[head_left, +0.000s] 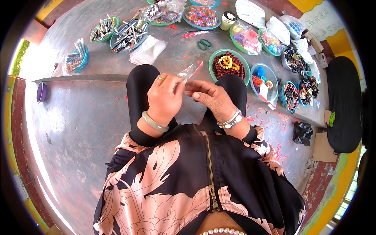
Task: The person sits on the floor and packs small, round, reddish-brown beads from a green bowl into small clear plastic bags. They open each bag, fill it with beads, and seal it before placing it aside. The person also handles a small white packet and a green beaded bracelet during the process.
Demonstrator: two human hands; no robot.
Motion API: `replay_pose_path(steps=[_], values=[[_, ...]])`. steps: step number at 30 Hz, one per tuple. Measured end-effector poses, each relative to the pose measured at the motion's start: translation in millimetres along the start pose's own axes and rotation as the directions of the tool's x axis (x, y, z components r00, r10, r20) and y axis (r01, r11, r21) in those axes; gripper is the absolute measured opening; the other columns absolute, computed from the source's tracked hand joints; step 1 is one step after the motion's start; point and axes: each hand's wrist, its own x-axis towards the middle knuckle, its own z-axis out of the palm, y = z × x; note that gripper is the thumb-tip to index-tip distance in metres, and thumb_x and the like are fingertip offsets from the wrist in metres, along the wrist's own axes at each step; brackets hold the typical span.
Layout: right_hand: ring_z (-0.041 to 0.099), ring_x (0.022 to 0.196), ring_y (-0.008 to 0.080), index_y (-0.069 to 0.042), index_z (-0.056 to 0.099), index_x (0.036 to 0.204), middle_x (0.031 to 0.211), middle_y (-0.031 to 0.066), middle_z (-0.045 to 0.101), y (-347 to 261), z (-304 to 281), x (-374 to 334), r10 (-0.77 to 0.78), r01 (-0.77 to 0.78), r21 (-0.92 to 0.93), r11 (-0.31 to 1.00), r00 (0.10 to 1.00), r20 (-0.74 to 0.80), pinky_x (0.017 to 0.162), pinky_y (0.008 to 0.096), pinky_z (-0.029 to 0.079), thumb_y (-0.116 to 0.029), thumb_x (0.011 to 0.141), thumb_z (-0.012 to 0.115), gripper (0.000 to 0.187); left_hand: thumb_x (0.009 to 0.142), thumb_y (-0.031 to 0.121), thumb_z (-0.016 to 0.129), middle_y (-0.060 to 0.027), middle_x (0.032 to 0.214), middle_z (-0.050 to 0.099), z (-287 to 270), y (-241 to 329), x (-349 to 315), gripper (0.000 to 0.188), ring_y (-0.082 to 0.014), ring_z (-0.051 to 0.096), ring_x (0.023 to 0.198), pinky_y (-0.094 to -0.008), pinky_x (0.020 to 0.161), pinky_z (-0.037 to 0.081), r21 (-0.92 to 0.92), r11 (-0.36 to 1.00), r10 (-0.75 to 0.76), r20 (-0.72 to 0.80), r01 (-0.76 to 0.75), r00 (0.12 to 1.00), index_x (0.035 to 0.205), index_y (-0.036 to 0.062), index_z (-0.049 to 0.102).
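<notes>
My left hand [164, 96] is closed, pinching a small clear plastic bag [189, 72] with a red strip along one edge. The bag stands up above the fingertips, tilted to the right. My right hand [214, 100] is close beside it, fingers stretched toward the bag's lower end and the thumb apart from them. Whether its fingertips touch the bag I cannot tell. Both hands are above my knees. Just beyond the right knee, a green basin [214, 58] holds dark red bead strings [236, 73] with a yellow bead string [229, 62] on top.
On the raised ledge lie a stack of clear bags [148, 51], green-handled scissors [204, 44] and a red-and-white strip packet [195, 34]. Basins of pens [131, 36], colourful small pieces [201, 16] and hair ties [291, 96] surround them. A blue basin [256, 70] stands right; a black bag [302, 133] lies below.
</notes>
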Motion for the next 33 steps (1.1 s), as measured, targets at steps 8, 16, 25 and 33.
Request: replay_pose_path(steps=[8,16,25,33], values=[[0.055,0.084,0.0112,0.000,0.057,0.109,0.093,0.0048,0.060,13,5,5,-0.029,0.037,0.167,0.985,0.998,-0.053,0.073,0.0260,0.045,-0.028,0.085,0.059,0.037,0.062,0.003,0.064,-0.0071,0.080,0.057,5,9,0,0.020,-0.0239,0.056,0.072,-0.0301,0.064,0.046,0.235,0.924,0.281,0.121,-0.303,0.952,0.081,0.0044,0.058],[0.059,0.073,0.0129,0.001,0.062,0.100,0.083,0.0060,0.064,27,-16,12,0.017,0.010,0.131,0.991,0.977,-0.210,0.067,0.0252,0.047,-0.018,0.088,0.049,0.026,0.066,0.007,0.067,-0.0100,0.086,0.059,16,6,-7,0.022,-0.0258,0.057,0.077,-0.0312,0.068,0.047,0.069,0.962,0.236,0.271,-0.264,0.933,0.087,0.0028,0.060],[0.060,0.065,0.0121,-0.001,0.064,0.089,0.073,0.0046,0.064,27,-23,13,-0.103,0.042,-0.292,0.956,0.975,-0.196,0.061,0.0258,0.048,-0.017,0.086,0.049,0.022,0.073,0.008,0.068,-0.0104,0.089,0.059,7,-1,6,0.027,-0.0189,0.058,0.075,-0.0266,0.059,0.048,-0.143,0.976,-0.121,0.278,0.166,0.953,0.098,0.0035,0.060],[0.061,0.066,0.0125,-0.001,0.063,0.088,0.070,0.0070,0.064,23,-31,14,-0.097,0.087,-0.432,0.898,0.995,0.001,0.063,0.0245,0.048,-0.013,0.082,0.052,0.017,0.088,0.014,0.053,-0.0050,0.086,0.063,3,-7,6,0.023,-0.0082,0.057,0.068,-0.0205,0.051,0.048,-0.294,0.547,-0.369,0.756,0.784,0.541,0.103,-0.0023,0.060]])
